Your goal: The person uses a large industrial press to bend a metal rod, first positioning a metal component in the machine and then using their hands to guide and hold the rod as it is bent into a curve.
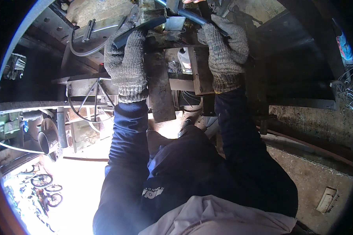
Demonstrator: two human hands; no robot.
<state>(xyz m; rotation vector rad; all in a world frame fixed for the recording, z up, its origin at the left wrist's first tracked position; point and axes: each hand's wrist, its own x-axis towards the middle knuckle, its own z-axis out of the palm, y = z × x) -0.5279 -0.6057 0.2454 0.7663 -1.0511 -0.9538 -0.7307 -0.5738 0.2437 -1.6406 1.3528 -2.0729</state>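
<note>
Both my hands wear grey knitted gloves and reach forward over the cluttered metal workbench. My left hand (pixel 127 62) is closed around a dark tube (pixel 151 24), whose rounded end sticks out past the glove. My right hand (pixel 227 53) is closed on a second dark tube (pixel 192 17), slanting in from the other side. Between the tubes sits a pale metal block (pixel 175 23). Whether the tubes join as one piece is hidden there. At the top edge, bare fingers (pixel 192 1) of another person show beside the block.
A plastic bottle (pixel 184 60) stands below the bench top between dark beams. To the left are a curved hose (pixel 80 53), a spoked wheel-like frame (pixel 92 103) and a large pipe (pixel 49 137). Bicycles (pixel 41 180) stand at lower left. Loose wires (pixel 347 88) hang at right.
</note>
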